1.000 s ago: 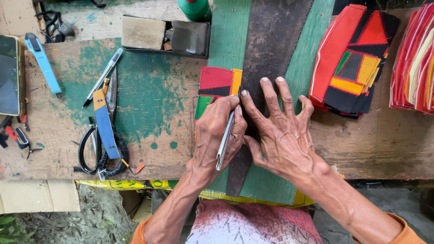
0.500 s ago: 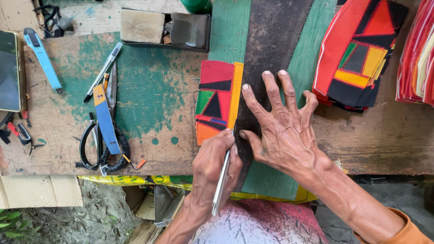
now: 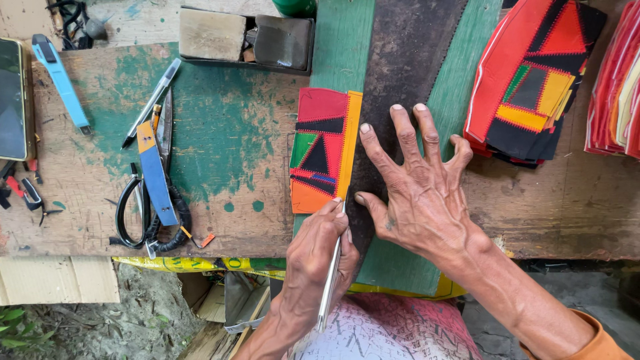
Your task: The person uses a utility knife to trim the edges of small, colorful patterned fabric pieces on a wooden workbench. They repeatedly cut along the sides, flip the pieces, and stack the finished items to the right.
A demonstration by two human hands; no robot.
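One patchwork piece (image 3: 323,150) just left of right hand (image 3: 417,193), above left hand (image 3: 320,250)

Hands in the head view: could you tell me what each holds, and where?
Left hand grips a slim metal tool near its tip; right hand holds nothing, pressing flat on the dark strip.

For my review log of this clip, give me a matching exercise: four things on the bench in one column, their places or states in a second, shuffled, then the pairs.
Things:
1. Colourful patchwork strip
2. Dark rusty saw blade
3. Black-handled scissors
4. Light blue utility knife

Places or states:
A. Pinned flat under the spread right hand
B. Far left, beside a dark phone
C. Its lower end at the left hand, which holds a slim metal tool
D. Lying left of the strip, under a blue cutter

Pairs: 1-C, 2-A, 3-D, 4-B
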